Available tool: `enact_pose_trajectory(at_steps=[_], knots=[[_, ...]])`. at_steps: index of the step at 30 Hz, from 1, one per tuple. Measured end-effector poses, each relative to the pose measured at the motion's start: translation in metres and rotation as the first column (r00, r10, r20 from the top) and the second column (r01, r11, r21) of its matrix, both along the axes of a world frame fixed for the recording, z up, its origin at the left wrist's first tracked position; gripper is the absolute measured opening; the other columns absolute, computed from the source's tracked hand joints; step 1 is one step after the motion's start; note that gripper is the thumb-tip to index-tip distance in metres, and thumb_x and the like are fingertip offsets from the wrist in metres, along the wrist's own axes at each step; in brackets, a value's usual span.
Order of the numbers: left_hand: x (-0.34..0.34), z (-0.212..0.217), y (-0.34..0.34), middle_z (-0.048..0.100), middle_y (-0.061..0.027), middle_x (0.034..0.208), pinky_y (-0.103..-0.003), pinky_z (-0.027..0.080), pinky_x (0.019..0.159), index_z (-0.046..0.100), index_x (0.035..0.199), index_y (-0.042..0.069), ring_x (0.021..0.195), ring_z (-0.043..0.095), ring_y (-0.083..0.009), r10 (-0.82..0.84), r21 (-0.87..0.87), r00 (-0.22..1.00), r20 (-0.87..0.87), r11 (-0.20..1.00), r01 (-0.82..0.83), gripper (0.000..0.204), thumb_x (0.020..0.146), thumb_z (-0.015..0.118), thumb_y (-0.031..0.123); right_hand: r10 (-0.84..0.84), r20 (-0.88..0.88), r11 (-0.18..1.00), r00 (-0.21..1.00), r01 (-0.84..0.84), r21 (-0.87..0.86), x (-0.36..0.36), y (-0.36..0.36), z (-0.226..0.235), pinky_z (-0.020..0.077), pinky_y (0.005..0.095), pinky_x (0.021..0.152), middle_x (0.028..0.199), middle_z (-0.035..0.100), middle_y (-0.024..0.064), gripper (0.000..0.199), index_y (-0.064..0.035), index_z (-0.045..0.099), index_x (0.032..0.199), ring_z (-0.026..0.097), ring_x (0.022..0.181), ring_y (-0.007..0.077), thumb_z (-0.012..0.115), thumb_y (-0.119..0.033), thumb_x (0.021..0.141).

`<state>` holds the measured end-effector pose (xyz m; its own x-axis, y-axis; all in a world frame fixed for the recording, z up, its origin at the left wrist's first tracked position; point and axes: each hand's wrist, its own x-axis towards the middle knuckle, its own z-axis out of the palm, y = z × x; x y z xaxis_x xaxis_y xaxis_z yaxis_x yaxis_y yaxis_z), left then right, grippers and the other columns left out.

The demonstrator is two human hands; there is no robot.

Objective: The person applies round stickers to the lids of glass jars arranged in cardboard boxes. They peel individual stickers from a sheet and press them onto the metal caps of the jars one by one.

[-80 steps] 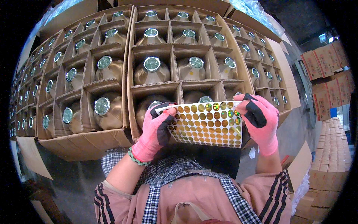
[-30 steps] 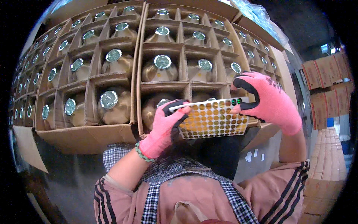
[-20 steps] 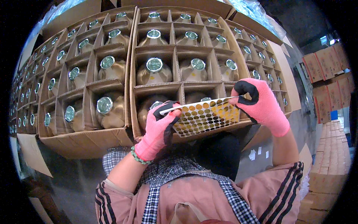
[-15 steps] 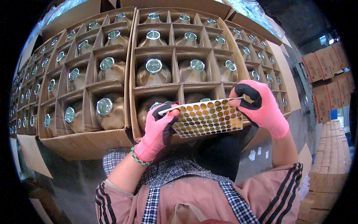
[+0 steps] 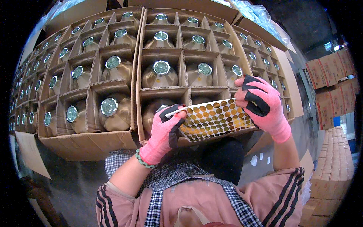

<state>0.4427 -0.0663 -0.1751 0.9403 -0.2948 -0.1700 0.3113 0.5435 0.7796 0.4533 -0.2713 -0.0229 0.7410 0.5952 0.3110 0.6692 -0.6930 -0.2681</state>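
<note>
- Since the earlier frames the right hand has slid along the top right corner of the sticker sheet, and the sheet has tilted flatter.
- The left hand has its fingers clamped on the sheet's left edge; the right-hand fingers are closed at its upper corner, seemingly picking at a round gold sticker.
- The sheet hangs above the nearest cardboard box of capped bottles.
- Risks, as I judge them: the gloved fingers could lift two stickers or crease one; a loose pinch could drop the sheet among the bottles.
</note>
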Motion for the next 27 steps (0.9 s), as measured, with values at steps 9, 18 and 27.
enact_pose_trajectory(at_steps=[9,18,27], knots=[[0.0,0.001,-0.003,0.054,0.0,0.077,-0.02,0.04,0.065,0.057,0.088,0.001,0.072,0.049,-0.0078,0.037,-0.075,0.995,-0.096,0.996,-0.044,0.023,0.073,0.064,0.017,0.055,0.19,0.998,0.98,-0.051,-0.024,0.01,-0.005,-0.013,0.0435,0.0344,0.073,0.076,0.058,0.0063,0.019,-0.0048,0.054,0.072,0.056,0.084,0.0253,0.059,0.002,0.054],[0.002,-0.002,-0.004,0.054,-0.0003,0.079,-0.021,0.04,0.066,0.057,0.089,0.001,0.073,0.049,-0.0081,0.006,-0.119,0.989,-0.145,0.993,-0.024,0.023,0.073,0.064,0.016,0.087,0.2,0.995,0.976,-0.075,-0.067,0.018,-0.015,-0.024,0.0417,0.0379,0.077,0.086,0.057,0.0065,0.024,-0.0059,0.055,0.078,0.053,0.09,0.0265,0.062,-0.002,0.055],[0.001,0.009,-0.002,0.055,0.0014,0.074,-0.02,0.039,0.063,0.058,0.086,0.0,0.069,0.048,-0.0068,-0.111,0.025,0.99,-0.09,0.993,0.114,0.019,0.072,0.062,0.013,-0.11,-0.359,0.643,0.927,0.341,0.686,0.083,-0.06,-0.028,0.0399,0.0246,0.076,0.087,0.057,0.0065,0.005,0.0003,0.054,0.074,0.051,0.083,0.0118,0.056,0.0,0.07]])
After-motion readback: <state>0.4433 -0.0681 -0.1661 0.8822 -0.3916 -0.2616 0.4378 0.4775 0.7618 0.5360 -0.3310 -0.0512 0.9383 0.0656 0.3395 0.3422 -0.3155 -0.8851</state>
